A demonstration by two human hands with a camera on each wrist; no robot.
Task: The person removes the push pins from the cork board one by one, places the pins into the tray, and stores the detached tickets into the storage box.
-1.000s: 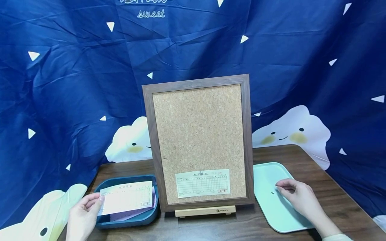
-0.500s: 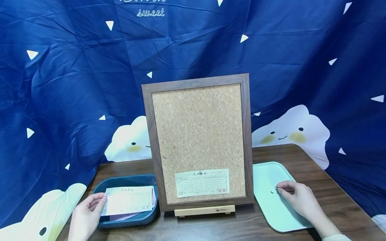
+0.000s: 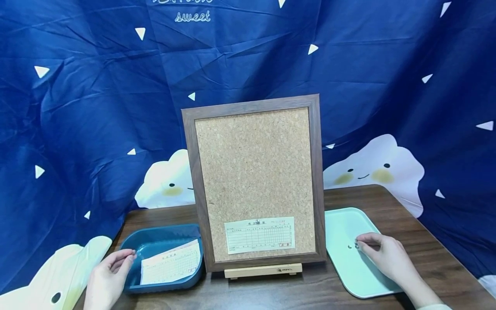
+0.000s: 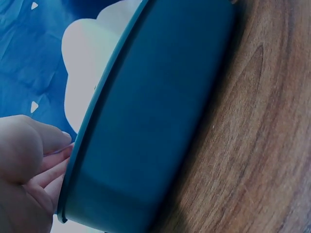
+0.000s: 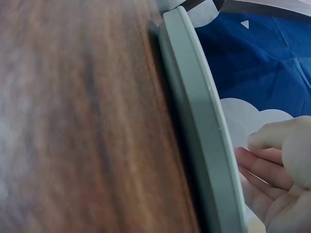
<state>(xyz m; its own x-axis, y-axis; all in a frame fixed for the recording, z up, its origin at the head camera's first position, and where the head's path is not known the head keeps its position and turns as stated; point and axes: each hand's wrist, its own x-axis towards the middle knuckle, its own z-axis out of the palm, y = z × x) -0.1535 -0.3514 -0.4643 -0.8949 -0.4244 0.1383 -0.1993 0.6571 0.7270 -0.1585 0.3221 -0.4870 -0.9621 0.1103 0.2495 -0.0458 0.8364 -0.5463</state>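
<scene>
In the head view, my left hand (image 3: 110, 275) hovers at the left rim of a blue plastic basin (image 3: 129, 289), thumb and fingers extended and free of paper. White printed receipt slips (image 3: 170, 263) lie overlapped and tilted inside. My right hand (image 3: 383, 256) is over the mint-green tray (image 3: 341, 219) and pinches a small silvery push pin (image 3: 356, 244) between thumb and forefinger. Another small pin (image 3: 350, 247) lies on the tray beside the fingertips. In the right wrist view, the tray edge (image 5: 204, 126) stands before the hand and the pin cannot be seen.
A brown-framed cork board (image 3: 255, 172) stands between basin and tray on a light wooden stand (image 3: 263, 271). One receipt slip (image 3: 259, 235) is fixed low on it with a silvery pin (image 3: 257, 222). Behind hangs a blue cloth (image 3: 248, 51). Everything stands on a dark wooden table (image 3: 271, 295).
My left hand has let go of the receipt slip, which has dropped flatter into the basin and farther from the fingers. The right hand has stayed nearly still at the tray.
</scene>
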